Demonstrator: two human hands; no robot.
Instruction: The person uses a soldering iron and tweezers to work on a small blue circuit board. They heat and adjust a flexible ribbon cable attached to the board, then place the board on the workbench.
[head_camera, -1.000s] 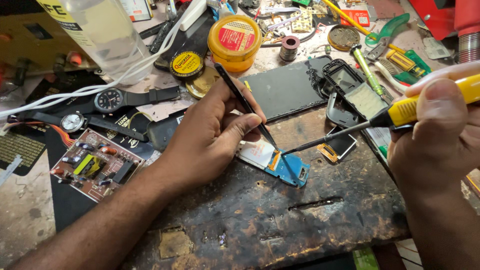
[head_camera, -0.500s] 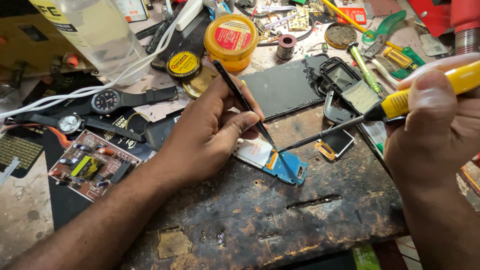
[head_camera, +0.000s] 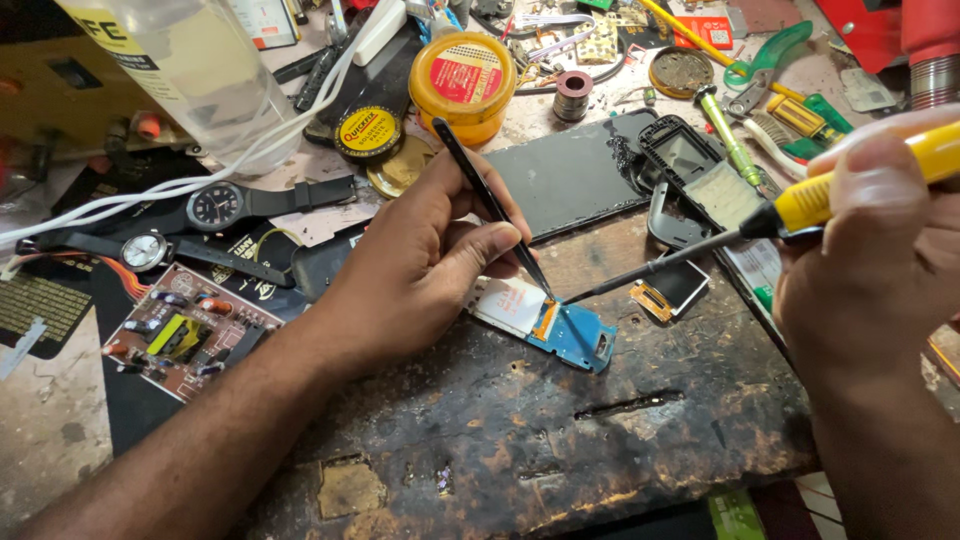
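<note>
1. Head view, left hand (head_camera: 420, 270): fingers are gripping black tweezers (head_camera: 492, 208), and the tips are pressing down on the small blue circuit board (head_camera: 560, 330), at the orange ribbon strip near its middle.

2. Head view, right hand (head_camera: 880, 260): fingers are clenching the yellow handle of a soldering iron (head_camera: 760, 225); its dark tip is reaching in from the right and meeting the board just beside the tweezer tips.

3. Head view, work surface: the board is lying flat on a scorched wooden block (head_camera: 560, 430), with a small loose display (head_camera: 668, 292) resting near it to the right.

4. Head view, change over the last second: the iron's tip is closing in, having sat a little short of the board a second ago and now touching the same spot the tweezers are pinning. The left hand is staying put. Judged from this, heat is being applied to the joint at the ribbon strip.

5. Head view, surroundings: two wristwatches (head_camera: 215, 205), a brown circuit board (head_camera: 185, 335), a yellow tin (head_camera: 462, 85), a dark phone panel (head_camera: 565, 180) and a green-handled cutter (head_camera: 765, 65) are lying about the bench.
</note>
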